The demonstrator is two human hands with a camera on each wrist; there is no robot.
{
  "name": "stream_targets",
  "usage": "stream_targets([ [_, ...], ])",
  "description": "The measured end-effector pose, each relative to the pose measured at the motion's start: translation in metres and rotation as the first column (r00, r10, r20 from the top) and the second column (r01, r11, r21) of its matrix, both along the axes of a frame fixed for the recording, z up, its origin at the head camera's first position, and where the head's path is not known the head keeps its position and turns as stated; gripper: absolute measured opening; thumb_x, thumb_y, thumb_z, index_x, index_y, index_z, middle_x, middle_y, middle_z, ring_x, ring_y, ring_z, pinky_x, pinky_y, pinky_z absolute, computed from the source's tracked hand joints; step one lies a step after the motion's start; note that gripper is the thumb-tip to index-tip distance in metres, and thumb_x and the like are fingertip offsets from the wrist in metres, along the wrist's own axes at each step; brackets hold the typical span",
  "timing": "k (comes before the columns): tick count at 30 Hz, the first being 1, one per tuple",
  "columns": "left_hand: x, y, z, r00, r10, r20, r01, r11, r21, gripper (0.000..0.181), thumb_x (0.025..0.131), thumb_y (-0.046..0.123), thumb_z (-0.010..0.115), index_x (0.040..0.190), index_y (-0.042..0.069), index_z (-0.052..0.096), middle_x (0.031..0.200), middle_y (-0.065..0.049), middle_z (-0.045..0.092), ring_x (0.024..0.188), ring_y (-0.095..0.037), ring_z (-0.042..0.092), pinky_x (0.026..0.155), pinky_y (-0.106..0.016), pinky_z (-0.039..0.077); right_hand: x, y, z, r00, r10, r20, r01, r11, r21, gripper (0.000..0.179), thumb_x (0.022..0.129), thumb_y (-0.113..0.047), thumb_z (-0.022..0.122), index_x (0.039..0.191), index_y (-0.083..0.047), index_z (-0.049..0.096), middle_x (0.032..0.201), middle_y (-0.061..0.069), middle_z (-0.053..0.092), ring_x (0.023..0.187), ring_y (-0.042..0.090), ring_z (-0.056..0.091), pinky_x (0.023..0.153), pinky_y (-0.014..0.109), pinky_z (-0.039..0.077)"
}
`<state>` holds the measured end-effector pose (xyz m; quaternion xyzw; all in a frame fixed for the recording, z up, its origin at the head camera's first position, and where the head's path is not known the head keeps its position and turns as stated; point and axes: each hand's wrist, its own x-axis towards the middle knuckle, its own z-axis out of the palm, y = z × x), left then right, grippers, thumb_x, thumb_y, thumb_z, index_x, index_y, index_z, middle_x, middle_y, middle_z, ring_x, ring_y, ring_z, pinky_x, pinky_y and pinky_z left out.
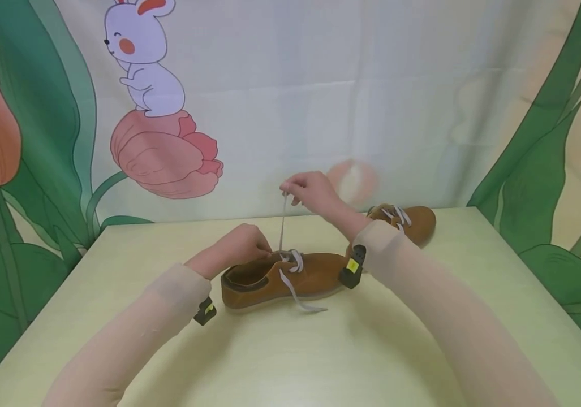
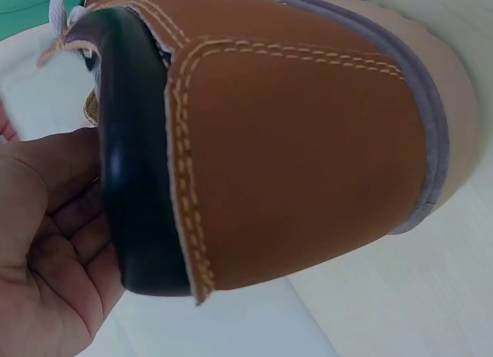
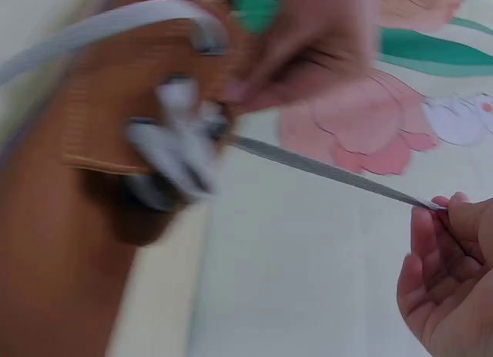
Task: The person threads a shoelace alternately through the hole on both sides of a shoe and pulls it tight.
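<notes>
A brown shoe (image 1: pixel 321 274) with a pale sole lies on its side of the table nearest the hands, toe to the right. My right hand (image 1: pixel 315 192) pinches the end of a grey shoelace (image 3: pixel 331 170) between thumb and finger, above the shoe. That lace runs taut down to the eyelets. At the shoe's opening, my left hand (image 1: pixel 241 246) pinches the upper's far edge beside the eyelets; its fingertips are partly hidden. The left wrist view shows the shoe's heel (image 2: pixel 300 164) close up. Another loose lace end (image 1: pixel 310 308) hangs over the near side onto the table.
A second brown shoe (image 1: pixel 420 223) with grey laces stands farther back on the right, partly behind the right forearm. The pale table (image 1: pixel 290 362) ends at a printed curtain (image 1: pixel 290 113) with a rabbit and tulips.
</notes>
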<state>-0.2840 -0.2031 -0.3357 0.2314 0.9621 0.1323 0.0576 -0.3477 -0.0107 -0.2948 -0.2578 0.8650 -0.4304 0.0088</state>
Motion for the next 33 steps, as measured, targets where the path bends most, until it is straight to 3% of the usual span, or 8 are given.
stream_targets([
  [6,0.001,0.001,-0.001,0.999,0.023,0.028,-0.023,1.0,0.02,0.016,0.093,0.009,0.069,0.098,0.003,0.082,0.088,-0.008,0.08,0.069,-0.01,0.059,0.068,-0.023,0.05,0.0,-0.005,0.035,0.998,-0.013,0.058,0.021,0.99,-0.138,0.029,0.106,-0.021,0.057,0.118,-0.001,0.073,0.114,0.019,0.074,0.088,0.021,0.073,0.088,0.031,0.06],
  [9,0.002,0.001,-0.002,0.999,0.021,0.027,-0.022,0.999,0.028,0.016,0.093,0.01,0.069,0.099,0.004,0.082,0.088,-0.008,0.08,0.07,-0.01,0.06,0.069,-0.023,0.05,0.005,-0.007,0.043,0.996,0.006,0.093,0.013,0.979,-0.202,0.029,0.105,-0.02,0.058,0.12,0.0,0.072,0.116,0.02,0.073,0.089,0.018,0.074,0.093,0.032,0.06],
  [11,0.002,0.0,-0.002,1.0,0.013,0.016,-0.014,0.999,0.03,0.016,0.094,0.011,0.069,0.099,0.004,0.082,0.089,-0.007,0.08,0.072,-0.01,0.061,0.072,-0.024,0.051,0.008,-0.008,0.042,0.993,0.037,0.116,-0.015,0.982,-0.19,0.029,0.105,-0.019,0.058,0.123,0.0,0.071,0.119,0.02,0.072,0.096,0.021,0.075,0.097,0.034,0.059],
  [16,0.007,-0.007,-0.003,1.0,-0.005,-0.007,0.005,0.999,0.039,0.021,0.097,0.016,0.066,0.105,0.004,0.08,0.098,-0.009,0.08,0.082,-0.014,0.066,0.082,-0.032,0.055,0.011,-0.005,0.017,0.972,0.127,0.196,-0.115,0.991,-0.071,0.032,0.105,-0.012,0.055,0.132,0.001,0.065,0.132,0.021,0.068,0.12,0.032,0.069,0.104,0.039,0.055],
  [21,0.025,-0.021,-0.003,0.997,0.009,0.07,-0.012,0.999,0.04,0.042,0.098,0.028,0.067,0.128,-0.001,0.068,0.116,-0.017,0.076,0.106,-0.027,0.071,0.096,-0.044,0.056,0.014,0.01,-0.02,0.952,0.174,0.252,-0.208,0.972,0.113,0.038,0.104,-0.013,0.054,0.139,0.001,0.06,0.144,0.02,0.062,0.129,0.034,0.063,0.106,0.039,0.054],
  [25,0.044,-0.039,-0.006,0.988,0.054,0.147,-0.063,0.996,0.059,0.065,0.093,0.035,0.073,0.143,-0.002,0.054,0.135,-0.022,0.066,0.125,-0.038,0.063,0.105,-0.052,0.052,0.028,0.036,-0.038,0.967,0.205,0.15,-0.241,0.928,0.285,0.036,0.105,-0.018,0.053,0.136,-0.002,0.064,0.14,0.016,0.066,0.124,0.034,0.065,0.103,0.042,0.054],
  [28,0.057,-0.052,-0.012,0.982,0.096,0.164,-0.113,0.988,0.101,0.074,0.09,0.034,0.078,0.148,-0.002,0.049,0.144,-0.024,0.059,0.132,-0.043,0.058,0.106,-0.055,0.05,0.046,0.061,-0.045,0.972,0.227,0.054,-0.232,0.908,0.349,0.031,0.105,-0.02,0.054,0.127,-0.003,0.069,0.128,0.013,0.072,0.117,0.031,0.068,0.101,0.043,0.054],
  [33,0.069,-0.062,-0.025,0.987,0.113,0.112,-0.133,0.973,0.191,0.075,0.087,0.029,0.082,0.146,-0.004,0.049,0.139,-0.022,0.063,0.128,-0.042,0.061,0.1,-0.054,0.054,0.082,0.102,-0.056,0.946,0.325,0.013,-0.305,0.871,0.385,0.024,0.103,-0.02,0.058,0.115,-0.006,0.074,0.113,0.008,0.077,0.103,0.018,0.07,0.089,0.034,0.057],
])
